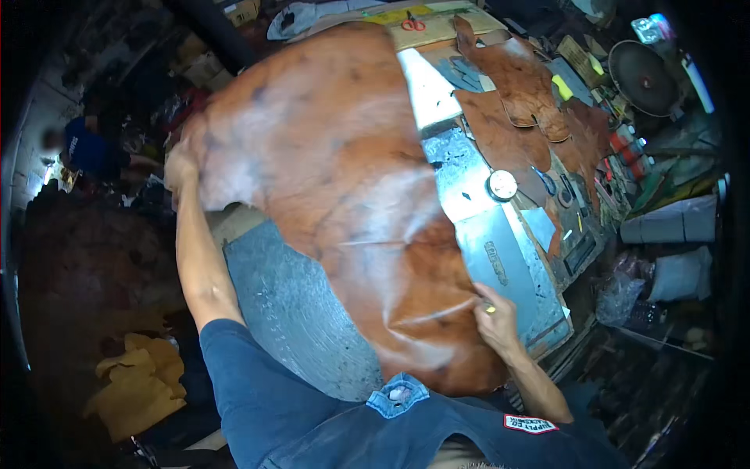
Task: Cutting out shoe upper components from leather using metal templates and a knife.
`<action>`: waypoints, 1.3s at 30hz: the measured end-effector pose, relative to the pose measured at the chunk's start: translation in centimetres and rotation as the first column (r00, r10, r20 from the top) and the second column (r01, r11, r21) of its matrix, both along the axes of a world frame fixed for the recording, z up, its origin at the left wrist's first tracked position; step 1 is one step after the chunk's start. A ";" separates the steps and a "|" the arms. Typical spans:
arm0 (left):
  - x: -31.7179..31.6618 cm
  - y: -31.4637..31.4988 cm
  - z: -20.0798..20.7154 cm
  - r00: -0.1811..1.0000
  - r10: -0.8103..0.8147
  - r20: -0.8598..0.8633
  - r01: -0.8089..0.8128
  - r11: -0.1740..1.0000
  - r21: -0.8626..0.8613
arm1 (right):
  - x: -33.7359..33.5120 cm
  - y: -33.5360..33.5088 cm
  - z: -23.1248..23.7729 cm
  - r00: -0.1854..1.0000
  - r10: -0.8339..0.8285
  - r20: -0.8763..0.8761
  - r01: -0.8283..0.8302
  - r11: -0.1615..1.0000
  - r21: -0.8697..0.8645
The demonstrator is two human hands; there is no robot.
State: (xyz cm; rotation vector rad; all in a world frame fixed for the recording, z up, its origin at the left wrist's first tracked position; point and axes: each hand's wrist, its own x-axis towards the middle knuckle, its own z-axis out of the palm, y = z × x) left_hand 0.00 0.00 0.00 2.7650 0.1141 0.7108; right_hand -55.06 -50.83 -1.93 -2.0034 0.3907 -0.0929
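Note:
A large glossy brown leather hide (328,156) stretches over the worktable from its far side to my body, creased near the front. My left hand (181,168), arm reaching out far left, grips the hide's left edge; its fingers are partly hidden by the leather. At the near right, my right hand (496,316), with a ring on one finger, is closed on the hide's right edge. Under the leather, a grey scratched work surface (293,313) shows on the left and a metal plate (496,250) on the right.
Brown leather pieces (504,129) lie at the back right near a round white-faced object (501,185). Red-handled scissors (412,25) rest at the far edge. Red-capped bottles (629,144) stand at right. A person in blue (92,148) is at far left; yellowish leather scraps (141,383) lie lower left.

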 end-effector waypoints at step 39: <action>-60.8 -27.8 -9.1 0.700 -0.503 -0.507 0.582 0.813 -0.004 | -12.4 -4.2 0.2 0.936 -0.008 -0.351 -0.155 0.887 -0.434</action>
